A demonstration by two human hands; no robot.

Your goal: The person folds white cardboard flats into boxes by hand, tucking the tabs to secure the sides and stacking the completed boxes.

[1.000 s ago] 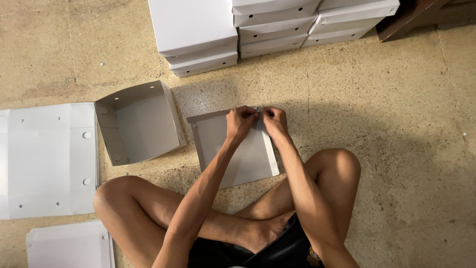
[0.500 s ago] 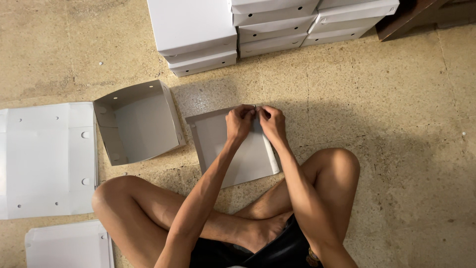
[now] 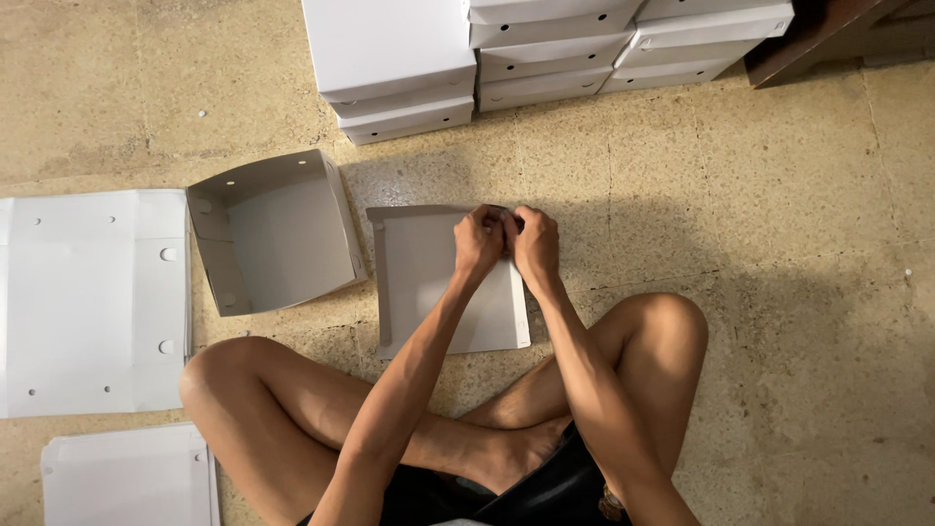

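- Left hand (image 3: pixel 477 244) and right hand (image 3: pixel 536 245) pinch the far edge of my half-folded box (image 3: pixel 429 282), mid-floor (image 3: pixel 760 224).
- Done: open tray (image 3: pixel 278 234), stacked boxes (image 3: pixel 545 49) at the far edge.
- Left: flat sheets (image 3: pixel 88 302).

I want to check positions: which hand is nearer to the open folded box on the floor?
Left. The left hand is closer to the open box; the right hand is beyond it, farther away.
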